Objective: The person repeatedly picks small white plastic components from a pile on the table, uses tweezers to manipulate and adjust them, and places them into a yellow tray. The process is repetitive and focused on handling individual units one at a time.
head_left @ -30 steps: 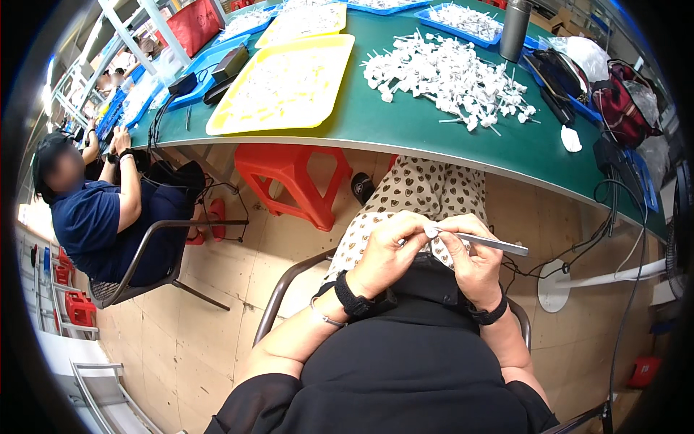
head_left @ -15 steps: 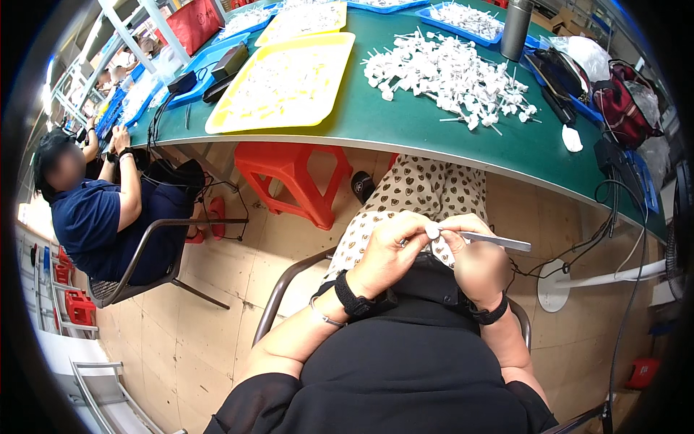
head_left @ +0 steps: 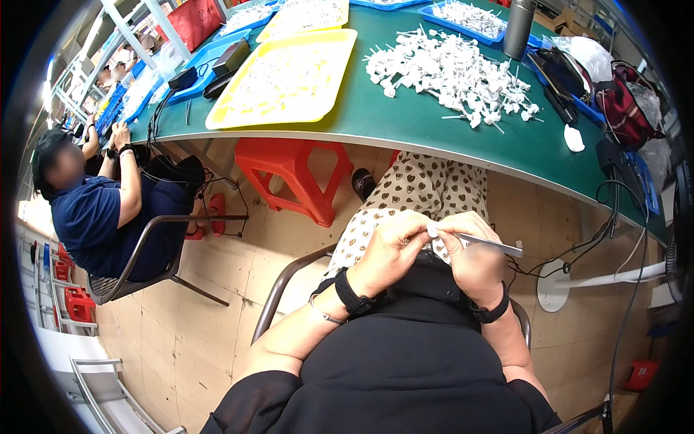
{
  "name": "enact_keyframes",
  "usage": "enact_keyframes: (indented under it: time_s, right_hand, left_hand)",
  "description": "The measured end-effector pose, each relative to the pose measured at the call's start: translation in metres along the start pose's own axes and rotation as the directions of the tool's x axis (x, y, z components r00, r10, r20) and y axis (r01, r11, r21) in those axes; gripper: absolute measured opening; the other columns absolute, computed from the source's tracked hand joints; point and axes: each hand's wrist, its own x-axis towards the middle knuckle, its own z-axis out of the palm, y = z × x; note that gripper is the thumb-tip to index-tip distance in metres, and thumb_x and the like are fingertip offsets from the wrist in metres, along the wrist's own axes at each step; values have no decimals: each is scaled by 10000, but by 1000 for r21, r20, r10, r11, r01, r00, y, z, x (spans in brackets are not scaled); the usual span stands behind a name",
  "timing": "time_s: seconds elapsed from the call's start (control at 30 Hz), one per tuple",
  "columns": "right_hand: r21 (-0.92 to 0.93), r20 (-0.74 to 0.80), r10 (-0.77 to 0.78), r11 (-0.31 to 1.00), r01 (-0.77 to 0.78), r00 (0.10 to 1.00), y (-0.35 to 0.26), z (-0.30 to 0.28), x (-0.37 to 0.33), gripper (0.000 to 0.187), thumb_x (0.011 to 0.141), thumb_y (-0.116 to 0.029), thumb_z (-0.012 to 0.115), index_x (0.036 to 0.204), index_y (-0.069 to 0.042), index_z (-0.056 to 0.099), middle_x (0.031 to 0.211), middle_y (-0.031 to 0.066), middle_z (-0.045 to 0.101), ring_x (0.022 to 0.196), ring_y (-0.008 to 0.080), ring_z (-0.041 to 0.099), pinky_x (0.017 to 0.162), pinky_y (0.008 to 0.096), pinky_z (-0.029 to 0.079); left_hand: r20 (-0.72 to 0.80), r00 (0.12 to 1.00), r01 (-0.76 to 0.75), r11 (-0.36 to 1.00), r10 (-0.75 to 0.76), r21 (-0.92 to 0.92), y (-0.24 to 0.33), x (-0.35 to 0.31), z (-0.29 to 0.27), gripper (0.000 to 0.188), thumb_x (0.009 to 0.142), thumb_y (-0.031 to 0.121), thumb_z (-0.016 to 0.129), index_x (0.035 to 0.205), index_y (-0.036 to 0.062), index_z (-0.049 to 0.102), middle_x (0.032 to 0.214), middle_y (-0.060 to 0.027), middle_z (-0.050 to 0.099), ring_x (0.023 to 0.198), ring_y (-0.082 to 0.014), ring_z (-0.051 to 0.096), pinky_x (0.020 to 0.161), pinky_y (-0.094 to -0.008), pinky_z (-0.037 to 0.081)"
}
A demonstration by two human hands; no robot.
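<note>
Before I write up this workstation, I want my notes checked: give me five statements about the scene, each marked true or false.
1. The left hand holds a small white piece. True.
2. The right hand is empty. False: it holds a slim, flat grey tool.
3. The loose white pile lies to the right of the nearer yellow tray. True.
4. The stool below that tray is blue. False: it is red.
5. A seated person in a dark blue top is off to the left. True.
</note>
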Motion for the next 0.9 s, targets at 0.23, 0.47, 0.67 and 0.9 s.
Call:
enact_keyframes:
  time_s: [0.23, 0.47, 0.67, 0.9]
  right_hand:
    - [109, -1, 120, 987, -119, 993, 7, -3, -4, 69, 894, 32, 701, 963, 21, 704, 870, 106, 710, 773, 225, 687, 700, 323, 540]
    - [320, 3, 237, 920, -225, 972, 7, 0, -9, 72, 935, 20, 689, 1005, 22, 703, 937, 102, 707, 777, 148, 680, 694, 273, 543]
    - [245, -3, 201, 950, -194, 980, 9, 0, -9, 70, 935, 9, 696, 1002, 27, 706, 932, 105, 708, 785, 162, 680, 702, 281, 542]
    - [220, -1, 216, 953, -211, 976, 9, -1, -9, 64, 938, 3, 693, 995, 26, 712, 914, 98, 712, 776, 157, 673, 688, 278, 529]
  left_hand:
    - [34, 997, 75, 996, -73, -47, -1, -1, 1, 114, 896, -23, 709, 1007, 1, 705, 882, -77, 690, 795, -189, 665, 702, -295, 524]
    - [-5, 998, 55, 998, -56, -39, 2, 0, 1, 133, 890, -25, 714, 1017, 11, 713, 887, -75, 701, 814, -189, 674, 719, -296, 530]
    - [-6, 1000, -14, 1000, 14, 22, -2, 1, 1, 166, 872, -34, 721, 1028, 24, 714, 920, -90, 711, 841, -228, 683, 749, -319, 533]
    - [-7, 1000, -23, 999, 23, 36, -4, 0, 1, 171, 869, -39, 718, 1026, 28, 715, 929, -91, 716, 856, -238, 683, 766, -328, 531]
